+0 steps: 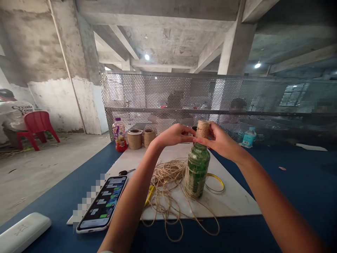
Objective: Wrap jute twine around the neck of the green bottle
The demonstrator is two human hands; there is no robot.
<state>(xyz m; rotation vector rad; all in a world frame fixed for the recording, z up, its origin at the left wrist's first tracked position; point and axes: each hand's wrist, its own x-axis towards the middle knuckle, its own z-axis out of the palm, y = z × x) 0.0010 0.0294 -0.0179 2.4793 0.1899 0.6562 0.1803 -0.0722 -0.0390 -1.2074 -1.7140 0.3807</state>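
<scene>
A green glass bottle (pixel 197 170) stands upright on a white board (pixel 234 196). Jute twine is wound around its neck (pixel 202 129) and lower body. My left hand (pixel 172 135) pinches the twine-covered neck from the left. My right hand (pixel 219 140) grips the neck from the right, fingers closed on it. A loose tangle of twine (pixel 168 182) lies on the board in front of the bottle and trails over its near edge.
A phone (pixel 104 203) lies at the board's left edge, a white power bank (pixel 22 232) nearer left. Two twine rolls (pixel 134 138), a drink bottle (pixel 119 134), keys (pixel 126 172), a yellow ring (pixel 216 182) and yellow-handled scissors (pixel 149 194) sit around. Perforated screen behind; a seated person on a red chair (pixel 38 126) far left.
</scene>
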